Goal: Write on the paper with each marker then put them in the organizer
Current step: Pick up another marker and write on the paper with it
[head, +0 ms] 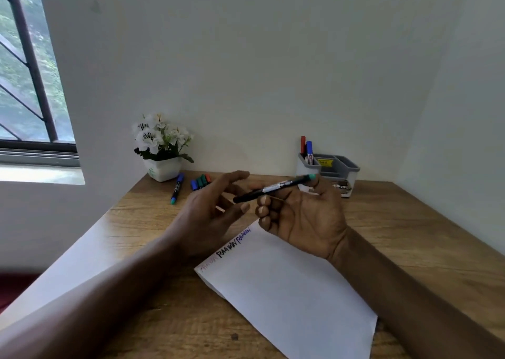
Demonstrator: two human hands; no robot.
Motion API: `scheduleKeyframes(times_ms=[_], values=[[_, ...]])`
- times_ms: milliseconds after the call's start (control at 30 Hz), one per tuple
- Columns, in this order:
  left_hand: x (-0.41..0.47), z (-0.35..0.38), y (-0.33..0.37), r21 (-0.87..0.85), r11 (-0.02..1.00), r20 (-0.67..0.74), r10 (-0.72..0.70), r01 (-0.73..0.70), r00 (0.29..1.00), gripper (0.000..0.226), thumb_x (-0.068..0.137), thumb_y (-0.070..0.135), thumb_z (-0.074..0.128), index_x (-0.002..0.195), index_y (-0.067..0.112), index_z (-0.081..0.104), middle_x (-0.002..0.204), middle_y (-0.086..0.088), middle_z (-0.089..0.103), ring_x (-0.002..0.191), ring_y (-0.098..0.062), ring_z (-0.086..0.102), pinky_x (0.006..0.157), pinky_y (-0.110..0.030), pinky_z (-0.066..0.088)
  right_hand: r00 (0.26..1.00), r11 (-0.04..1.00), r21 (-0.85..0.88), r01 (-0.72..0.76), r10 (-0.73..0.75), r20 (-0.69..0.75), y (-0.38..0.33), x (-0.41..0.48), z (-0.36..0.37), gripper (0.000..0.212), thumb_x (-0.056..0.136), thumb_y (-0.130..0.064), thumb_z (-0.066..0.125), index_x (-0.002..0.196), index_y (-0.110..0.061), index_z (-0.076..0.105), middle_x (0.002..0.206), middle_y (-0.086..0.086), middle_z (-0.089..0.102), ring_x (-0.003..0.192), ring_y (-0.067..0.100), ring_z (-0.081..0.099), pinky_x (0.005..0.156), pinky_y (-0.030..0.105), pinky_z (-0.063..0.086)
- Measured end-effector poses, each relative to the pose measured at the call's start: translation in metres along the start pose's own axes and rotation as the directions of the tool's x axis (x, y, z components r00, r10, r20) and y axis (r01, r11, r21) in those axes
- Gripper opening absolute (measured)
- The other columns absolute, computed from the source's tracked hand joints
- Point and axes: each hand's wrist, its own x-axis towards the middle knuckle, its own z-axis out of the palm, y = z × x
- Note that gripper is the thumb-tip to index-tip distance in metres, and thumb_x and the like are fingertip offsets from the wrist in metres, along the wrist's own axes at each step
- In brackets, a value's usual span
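My right hand (303, 216) grips a black marker with a green end (273, 188), held level above the top of the white paper (289, 290). My left hand (210, 211) hovers just left of the marker's dark tip with fingers spread and holds nothing. The paper carries red, black and blue writing along its upper edge. A grey and white organizer (341, 172) stands at the back right with a red marker (302, 144) and a blue marker (309, 151) upright in its left slot. Another marker with a blue cap (177, 188) lies near the pot, beside a small cluster of markers (200, 181).
A white pot of white flowers (161, 151) stands at the back left of the wooden desk (410, 222). White walls close the desk at the back and right. A window (24, 71) is at the far left.
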Motion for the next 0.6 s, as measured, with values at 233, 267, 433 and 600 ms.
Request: scheduleKeyframes(times_ms=[233, 267, 433, 600], values=[[-0.003, 0.003, -0.001, -0.187, 0.981, -0.019, -0.052, 0.048, 0.998, 0.016, 0.094, 0.022, 0.07, 0.109, 0.022, 0.073, 0.079, 0.006, 0.074, 0.062, -0.007, 0.065, 0.056, -0.025, 0.049, 0.936, 0.917, -0.394, 0.066, -0.193, -0.293, 0.016, 0.008, 0.015, 0.044, 0.094, -0.039, 0.061, 0.114, -0.001, 0.071, 0.082, 0.01, 0.065, 0.072, 0.018, 0.062, 0.067, 0.031, 0.05], [-0.003, 0.003, 0.001, -0.197, 0.979, -0.024, -0.063, 0.057, 0.998, 0.016, 0.093, 0.023, 0.07, 0.109, 0.022, 0.072, 0.078, 0.004, 0.074, 0.062, -0.008, 0.065, 0.055, -0.026, 0.049, 0.887, 0.868, -0.493, 0.055, -0.269, -0.375, 0.02, 0.01, 0.018, 0.043, 0.093, -0.043, 0.064, 0.106, -0.002, 0.071, 0.08, 0.01, 0.064, 0.068, 0.017, 0.061, 0.062, 0.03, 0.049], [-0.005, 0.003, 0.007, -0.315, 0.945, 0.037, -0.08, 0.087, 0.996, 0.02, 0.091, 0.025, 0.068, 0.108, 0.018, 0.073, 0.078, -0.006, 0.072, 0.067, -0.014, 0.065, 0.055, -0.032, 0.052, 0.808, 0.814, -0.577, 0.069, -0.385, -0.447, 0.026, 0.013, 0.022, 0.033, 0.099, -0.034, 0.057, 0.1, -0.001, 0.067, 0.092, 0.017, 0.076, 0.085, 0.026, 0.075, 0.07, 0.03, 0.061], [-0.006, -0.003, 0.01, -0.535, 0.817, 0.213, -0.114, 0.214, 0.97, 0.018, 0.095, 0.018, 0.061, 0.102, 0.006, 0.073, 0.079, -0.009, 0.067, 0.073, -0.019, 0.06, 0.065, -0.031, 0.052, 0.87, 0.827, -0.559, 0.057, -0.316, -0.379, 0.02, 0.008, 0.029, 0.035, 0.105, -0.029, 0.049, 0.102, 0.003, 0.064, 0.092, 0.022, 0.076, 0.085, 0.031, 0.076, 0.075, 0.033, 0.063]])
